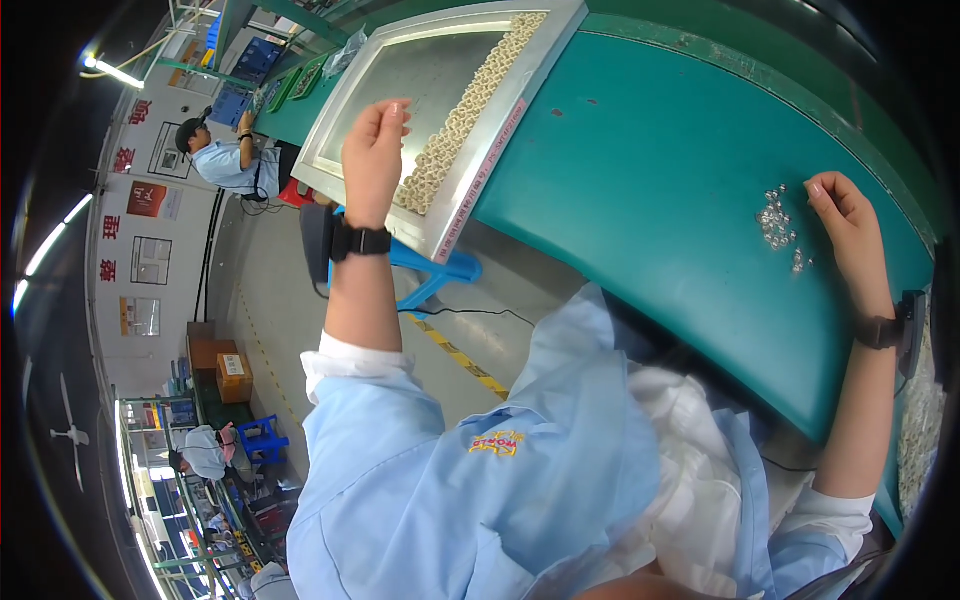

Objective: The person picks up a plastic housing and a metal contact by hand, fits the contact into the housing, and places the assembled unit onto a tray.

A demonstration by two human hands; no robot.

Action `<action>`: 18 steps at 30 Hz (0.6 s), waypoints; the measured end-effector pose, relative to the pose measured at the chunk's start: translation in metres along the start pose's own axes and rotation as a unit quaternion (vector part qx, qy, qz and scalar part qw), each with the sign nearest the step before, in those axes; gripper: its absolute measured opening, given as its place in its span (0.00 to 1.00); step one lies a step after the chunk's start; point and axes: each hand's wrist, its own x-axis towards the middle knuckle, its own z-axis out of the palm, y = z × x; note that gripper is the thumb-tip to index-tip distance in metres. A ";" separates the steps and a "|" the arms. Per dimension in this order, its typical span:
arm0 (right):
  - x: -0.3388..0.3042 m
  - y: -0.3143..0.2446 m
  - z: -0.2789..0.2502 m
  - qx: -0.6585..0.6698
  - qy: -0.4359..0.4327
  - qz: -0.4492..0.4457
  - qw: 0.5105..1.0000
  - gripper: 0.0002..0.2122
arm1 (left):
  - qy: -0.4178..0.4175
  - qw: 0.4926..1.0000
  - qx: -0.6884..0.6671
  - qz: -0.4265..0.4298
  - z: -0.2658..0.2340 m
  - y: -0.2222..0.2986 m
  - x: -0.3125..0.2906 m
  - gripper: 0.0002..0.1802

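A: Where are the hands sitting right now?

B: The left hand (375,150) is hovering over the shallow silver metal tray (350,110), fingers curled together as if pinching something tiny, though I cannot tell what, if anything, is between them. The right hand (845,225) is resting on the teal green work surface (640,170), fingertips loosely bent and touching the edge of the small heap of shiny silver metal parts (778,225).

A: And what is worrying you?

B: That heap is lying loose near the surface's far raised edge; a careless sweep of the right hand is likely to scatter pieces. A few are already sitting apart from the pile.

A: The tray?

B: The pale cream ring-shaped pieces (465,115) are lining its right side in rows. The tray's corner is overhanging the surface, so a nudge from the left wrist could be tipping it or jumbling those rows.
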 end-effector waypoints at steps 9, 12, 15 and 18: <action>0.000 -0.006 -0.001 -0.039 0.028 0.003 0.999 0.09 | 0.101 0.871 -0.288 0.386 0.042 0.140 -0.103 0.07; -0.001 0.002 0.001 -0.051 0.054 0.001 0.997 0.09 | 0.159 0.719 -0.318 0.597 0.030 0.168 -0.120 0.11; 0.001 -0.004 0.004 -0.044 0.060 -0.001 0.997 0.09 | 0.213 0.588 -0.319 0.712 0.024 0.183 -0.125 0.16; 0.004 -0.001 0.004 -0.045 0.066 0.009 0.997 0.09 | 0.160 0.531 -0.456 0.696 0.029 0.195 -0.123 0.14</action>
